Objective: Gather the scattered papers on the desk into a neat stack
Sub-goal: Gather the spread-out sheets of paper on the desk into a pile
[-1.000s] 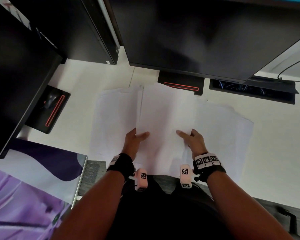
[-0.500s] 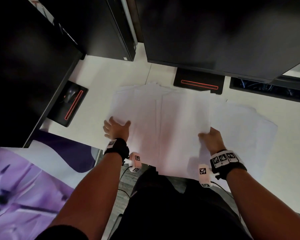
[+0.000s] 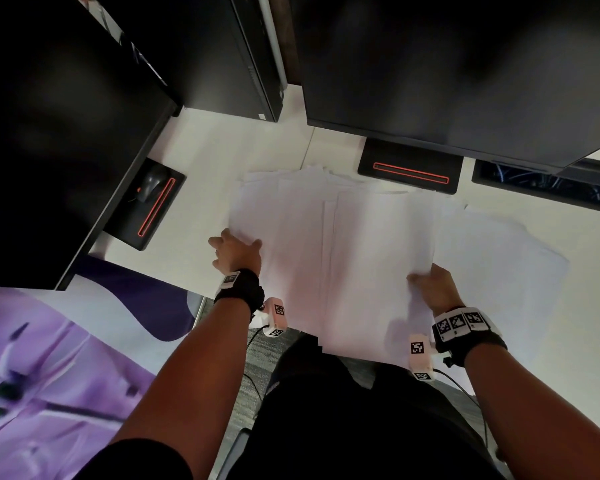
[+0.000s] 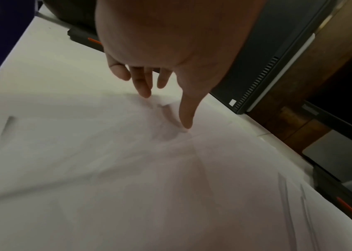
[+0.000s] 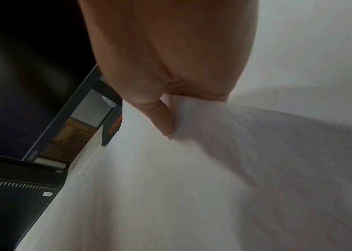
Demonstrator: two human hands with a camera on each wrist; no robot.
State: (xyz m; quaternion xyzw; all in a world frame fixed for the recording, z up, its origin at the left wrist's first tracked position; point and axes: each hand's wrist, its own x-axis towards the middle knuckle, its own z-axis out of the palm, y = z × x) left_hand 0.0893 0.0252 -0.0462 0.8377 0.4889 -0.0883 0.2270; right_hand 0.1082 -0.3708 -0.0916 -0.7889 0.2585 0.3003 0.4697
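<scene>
White papers lie spread over the white desk [image 3: 205, 161] in three overlapping groups: left sheets [image 3: 278, 216], a middle pile [image 3: 374, 258] and right sheets [image 3: 499, 265]. My left hand [image 3: 236, 242] sits at the left edge of the left sheets. In the left wrist view its fingers [image 4: 145, 91] are straight and the thumb tip touches the paper [image 4: 127, 169]. My right hand [image 3: 420, 277] pinches the right edge of the middle pile. In the right wrist view the right hand's [image 5: 171, 118] thumb lies on top of the lifted sheets [image 5: 235, 152], and the other fingers are hidden beneath them.
Dark monitors hang over the back of the desk. One black stand with a red line [image 3: 409, 171] is just behind the papers; another [image 3: 146, 206] at the left carries a mouse [image 3: 153, 183]. A computer tower [image 3: 229, 53] and a cable tray [image 3: 541, 183] are at the back.
My left hand has left the middle pile and moved left to the edge of the left sheets. My right hand has shifted to the middle pile's right edge and grips it.
</scene>
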